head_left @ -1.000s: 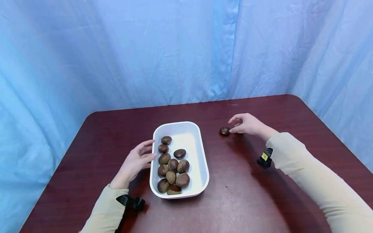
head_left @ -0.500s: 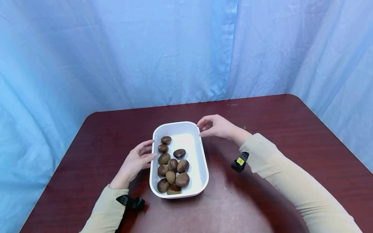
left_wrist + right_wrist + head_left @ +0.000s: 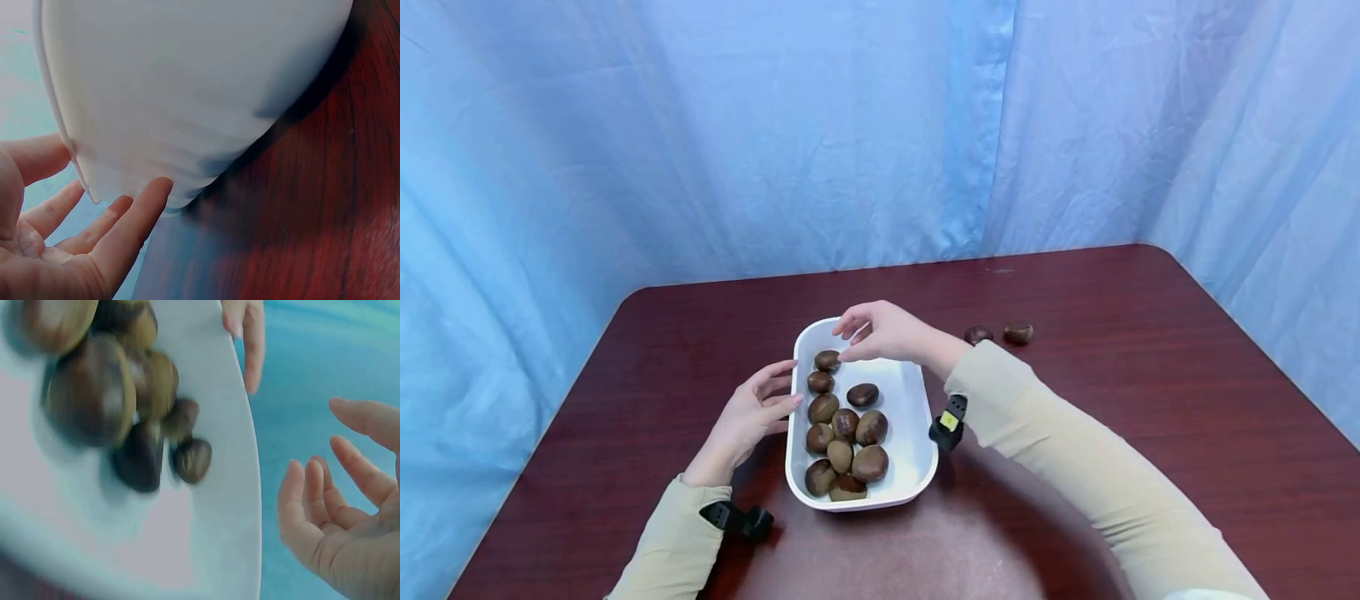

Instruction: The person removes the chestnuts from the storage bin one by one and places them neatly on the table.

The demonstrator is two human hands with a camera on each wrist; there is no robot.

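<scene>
A white rectangular tray [image 3: 907,433] stands on the table with several brown chestnuts [image 3: 871,463] inside, mostly on its left side and near end. My left hand [image 3: 747,417] holds the tray's left rim. In the left wrist view its thumb and a finger reach the rim, while other fingers lie against the outer wall. Above the tray's far end hovers my right hand [image 3: 883,331], fingers loosely bent. Nothing shows between those fingers in the right wrist view. In the head view its thumb tip appears close to the far-left chestnut [image 3: 826,362]; whether they touch I cannot tell.
Two chestnuts [image 3: 1018,333] lie on the dark red table [image 3: 1112,333] to the right of the tray, one partly behind my right sleeve. Light blue curtains [image 3: 820,150] hang behind the table and along both sides.
My right hand has moved left, from beside a chestnut on the table, across the tray's right rim to above its far end. Left hand, tray and chestnuts have stayed put.
</scene>
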